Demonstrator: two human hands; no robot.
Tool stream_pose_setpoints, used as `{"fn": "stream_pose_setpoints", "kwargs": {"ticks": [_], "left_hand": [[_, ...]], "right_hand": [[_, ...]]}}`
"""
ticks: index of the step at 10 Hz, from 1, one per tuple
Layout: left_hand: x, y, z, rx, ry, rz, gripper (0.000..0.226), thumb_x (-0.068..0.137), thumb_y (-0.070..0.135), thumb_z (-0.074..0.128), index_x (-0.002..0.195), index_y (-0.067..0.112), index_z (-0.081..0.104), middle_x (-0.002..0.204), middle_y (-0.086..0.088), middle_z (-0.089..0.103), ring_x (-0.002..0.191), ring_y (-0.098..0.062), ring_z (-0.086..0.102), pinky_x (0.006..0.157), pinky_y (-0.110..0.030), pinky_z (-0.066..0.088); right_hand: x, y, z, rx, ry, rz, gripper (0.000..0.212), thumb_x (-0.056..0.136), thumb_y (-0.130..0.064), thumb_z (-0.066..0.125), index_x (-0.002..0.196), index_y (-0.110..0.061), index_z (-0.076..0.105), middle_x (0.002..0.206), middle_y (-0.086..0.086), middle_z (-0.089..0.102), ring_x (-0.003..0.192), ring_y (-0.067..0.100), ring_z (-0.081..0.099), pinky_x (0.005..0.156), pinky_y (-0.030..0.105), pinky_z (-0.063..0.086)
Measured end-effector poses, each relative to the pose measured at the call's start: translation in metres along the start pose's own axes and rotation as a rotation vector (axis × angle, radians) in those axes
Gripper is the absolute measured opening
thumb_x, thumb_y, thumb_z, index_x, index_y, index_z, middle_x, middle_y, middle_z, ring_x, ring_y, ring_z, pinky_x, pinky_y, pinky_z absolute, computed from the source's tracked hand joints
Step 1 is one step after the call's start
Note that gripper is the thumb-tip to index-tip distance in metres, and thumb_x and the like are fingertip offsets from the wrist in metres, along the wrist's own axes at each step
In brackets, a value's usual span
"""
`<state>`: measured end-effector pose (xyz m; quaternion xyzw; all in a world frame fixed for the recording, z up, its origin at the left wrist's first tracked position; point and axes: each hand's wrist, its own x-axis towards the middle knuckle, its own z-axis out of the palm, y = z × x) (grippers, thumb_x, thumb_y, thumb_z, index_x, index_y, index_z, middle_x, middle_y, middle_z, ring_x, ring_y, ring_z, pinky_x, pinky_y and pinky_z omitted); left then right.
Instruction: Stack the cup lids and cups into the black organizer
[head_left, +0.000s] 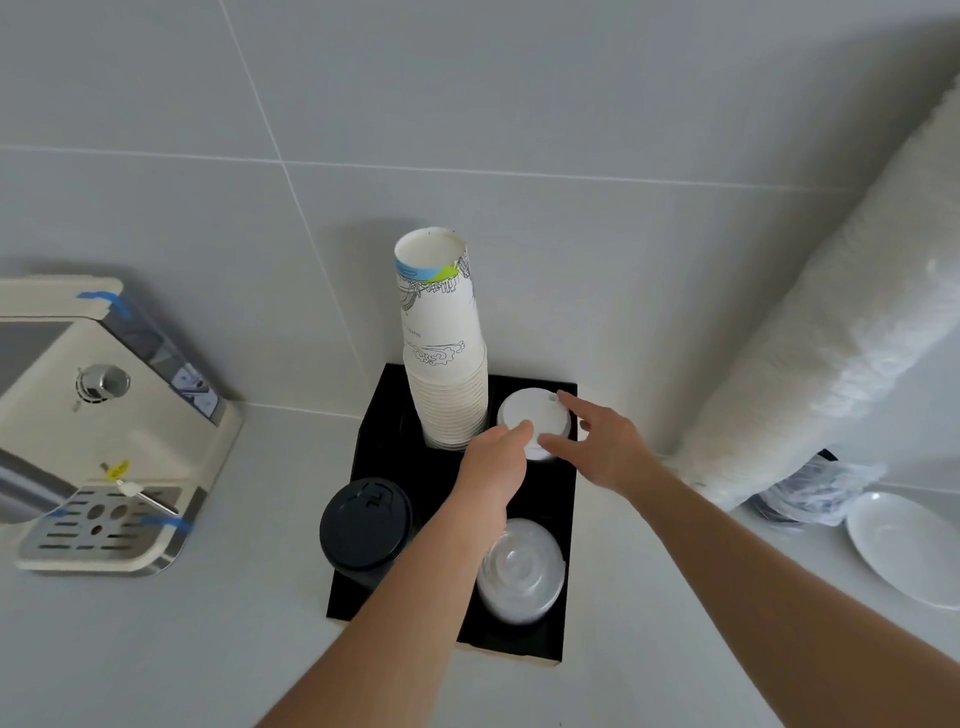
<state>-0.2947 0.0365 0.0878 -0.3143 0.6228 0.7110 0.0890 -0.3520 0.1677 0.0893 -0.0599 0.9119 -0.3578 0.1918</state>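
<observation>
The black organizer (566, 525) stands on the white counter against the tiled wall. A tall stack of printed paper cups (444, 353) rises upside down from its back left slot. White lids (532, 415) fill the back right slot. My left hand (496, 454) and my right hand (602, 447) both rest their fingertips on the edges of the top white lid, one on each side. Black lids (366, 525) sit in the front left slot and clear plastic lids (519, 569) in the front right one.
A cream coffee machine (104, 426) with a drip tray stands at the left. A long sleeve of white cups in clear wrap (831, 332) leans against the wall at the right, over a bag of dark lids (810, 493). A white plate (909, 551) lies at the far right.
</observation>
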Motion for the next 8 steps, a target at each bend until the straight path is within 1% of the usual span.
{"fn": "stream_pose_setpoints", "kwargs": {"ticks": [1,2,3,4,5,6,7,8], "left_hand": [[0.007,0.001,0.0,0.01,0.028,-0.002,0.013,0.085,0.032,0.056,0.077,0.022,0.058,0.102,-0.003,0.059,0.096,-0.017,0.052,0.101,-0.036,0.042],[0.011,-0.001,0.001,0.014,0.04,-0.002,0.016,0.089,0.027,0.055,0.076,0.019,0.056,0.097,-0.003,0.055,0.093,-0.018,0.049,0.099,-0.035,0.042],[0.008,0.0,0.0,0.021,0.038,-0.003,0.015,0.086,0.03,0.056,0.076,0.019,0.055,0.098,-0.003,0.054,0.093,-0.017,0.048,0.094,-0.034,0.042],[0.006,0.002,0.0,0.003,0.025,0.003,0.017,0.078,0.035,0.056,0.077,0.018,0.054,0.099,-0.002,0.052,0.091,-0.016,0.046,0.089,-0.032,0.04],[0.003,0.005,0.0,-0.002,0.019,0.004,0.015,0.084,0.032,0.056,0.075,0.02,0.054,0.101,-0.002,0.051,0.092,-0.017,0.045,0.092,-0.032,0.04],[0.001,0.005,-0.003,-0.015,0.013,0.014,0.013,0.087,0.03,0.057,0.078,0.021,0.058,0.103,0.0,0.057,0.097,-0.016,0.05,0.103,-0.037,0.042],[-0.01,0.007,-0.008,-0.038,-0.002,0.031,0.014,0.088,0.028,0.058,0.075,0.022,0.056,0.1,0.001,0.054,0.096,-0.016,0.048,0.1,-0.035,0.042],[-0.019,0.01,-0.017,-0.114,-0.043,0.054,0.007,0.09,0.025,0.059,0.085,0.022,0.062,0.104,-0.001,0.056,0.096,-0.016,0.052,0.095,-0.03,0.043]], "right_hand": [[0.004,0.004,0.001,-0.01,0.038,0.002,0.074,0.081,-0.048,0.075,0.147,-0.031,0.048,0.146,0.001,0.055,0.132,0.017,0.052,0.093,0.02,0.033],[0.003,0.004,0.004,0.002,0.059,0.006,0.07,0.082,-0.047,0.074,0.145,-0.03,0.05,0.143,0.002,0.058,0.128,0.017,0.054,0.089,0.02,0.034],[-0.001,0.001,0.004,-0.014,0.064,-0.014,0.066,0.086,-0.044,0.071,0.146,-0.03,0.049,0.14,0.002,0.059,0.127,0.018,0.054,0.087,0.018,0.032],[-0.005,0.0,0.006,-0.051,0.057,-0.045,0.065,0.09,-0.043,0.067,0.149,-0.028,0.044,0.142,0.002,0.057,0.13,0.019,0.051,0.09,0.018,0.03],[-0.009,-0.001,0.008,-0.048,0.05,-0.038,0.068,0.093,-0.04,0.064,0.153,-0.021,0.038,0.149,0.001,0.052,0.135,0.019,0.047,0.093,0.018,0.028],[-0.013,0.0,0.009,-0.025,0.057,-0.035,0.065,0.095,-0.036,0.061,0.153,-0.02,0.038,0.145,0.004,0.054,0.133,0.021,0.048,0.089,0.018,0.027],[-0.019,-0.003,0.004,0.017,0.083,0.012,0.059,0.095,-0.037,0.059,0.15,-0.021,0.044,0.136,0.01,0.061,0.126,0.025,0.054,0.09,0.023,0.034],[-0.023,-0.008,-0.003,0.197,0.132,0.032,0.045,0.092,-0.034,0.061,0.134,-0.017,0.06,0.115,0.004,0.069,0.116,0.024,0.06,0.096,0.034,0.044]]}}
